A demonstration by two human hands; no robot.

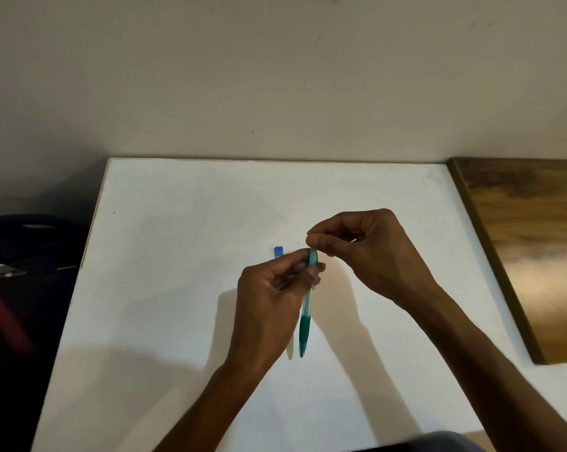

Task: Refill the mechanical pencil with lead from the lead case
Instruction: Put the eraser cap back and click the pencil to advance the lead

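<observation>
While the left hand (269,288) gripped the teal mechanical pencil (307,305) upright above the white table (177,256), the right hand (357,249) pinched at its top end, apparently feeding lead; next, steady alignment. The blue lead case (278,251) lay just behind.

Plain domestic-looking room, possibly home study corner, exact type unclear. Flat white rectangular tabletop (177,256) sitting against bare off-white painted wall (275,76) showing small scuffs and specks. Glossy brown wood-grain panel (529,239) lying along table's right edge. Dark bag-like bundle (24,249) resting in shadow at left. Dim indoor lighting casting soft shadows.
</observation>
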